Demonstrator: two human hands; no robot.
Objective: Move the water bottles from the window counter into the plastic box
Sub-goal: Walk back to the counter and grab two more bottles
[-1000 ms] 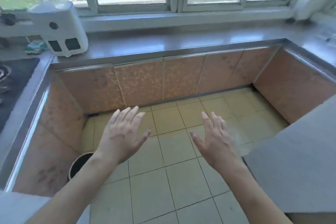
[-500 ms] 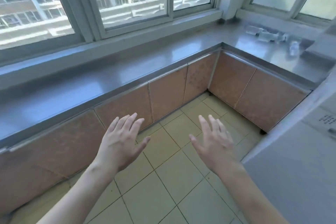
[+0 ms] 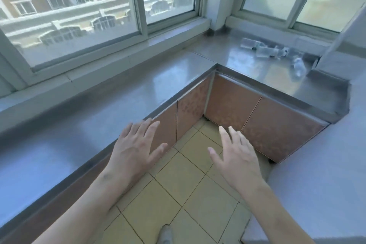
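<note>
Several clear water bottles (image 3: 265, 49) lie on their sides on the steel window counter (image 3: 247, 65) at the far right, under the right-hand window. One more bottle (image 3: 298, 66) lies a little nearer, beside a grey upright edge. My left hand (image 3: 136, 149) hovers palm down, fingers spread, over the counter's front edge at the lower middle. My right hand (image 3: 236, 156) hovers the same way above the floor tiles. Both hands hold nothing and are far from the bottles. No plastic box is in view.
The L-shaped steel counter (image 3: 118, 109) runs along the windows with brown cabinet doors (image 3: 257, 117) beneath. Yellow floor tiles (image 3: 178, 194) fill the corner. A grey flat surface (image 3: 326, 164) stands at the right. A foot (image 3: 165, 236) shows at the bottom edge.
The view has swung right and moved closer to the counter corner. The bottles now appear larger and nearer. Both hands stay spread and empty.
</note>
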